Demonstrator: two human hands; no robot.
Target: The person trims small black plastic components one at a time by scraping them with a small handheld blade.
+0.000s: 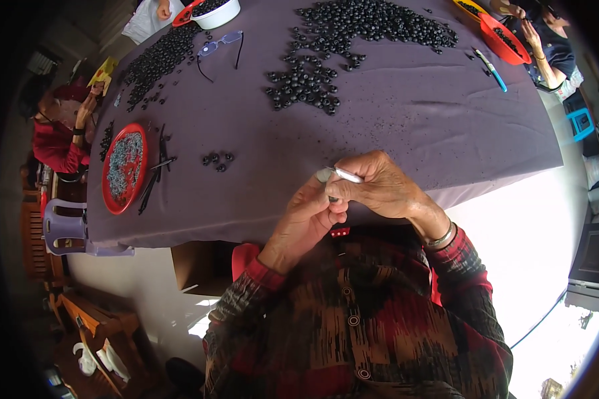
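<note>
Above the near edge of the table, both my hands are brought together. My right hand point(383, 186) is closed around a slim tool with a white handle point(348, 175); its thin tip points at my left thumb. My left hand point(308, 207) is pinched closed, with a pale cover point(323, 175) on the thumb tip. A small dark piece point(333, 198) shows between its fingers, mostly hidden. To the left, several loose black bead-like pieces point(217, 160) lie on the purple-grey tablecloth point(246, 193).
Farther left is a red plate point(106, 186) of greyish bits, beside dark slender tools point(158, 169). Black pieces point(306, 83) are heaped across the far side, near eyeglasses point(221, 44). A blue-and-white pen-like tool point(492, 72) and red bowl point(496, 43) lie far right. Other people sit around.
</note>
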